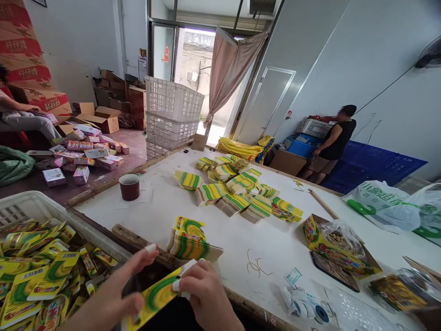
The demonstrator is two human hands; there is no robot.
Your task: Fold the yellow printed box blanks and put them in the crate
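head view: a white table carries a near stack of flat cartons, with a crate of folded ones to the left. both hands pinch one flat carton at the table's near edge: left hand underneath, right hand on top. best to grip the edges firmly and fold squarely.

Two bare hands low in view, close together, forearms entering from bottom edge. Left hand palm turned inward, thumb raised, white tape wrapped on thumb tip, fingers curled, pinching from below. Right hand seen from back, knuckles up, fingers bent downward, white tape on fingertips, gripping from above. Both hands closed in pinch grip, nearly touching.
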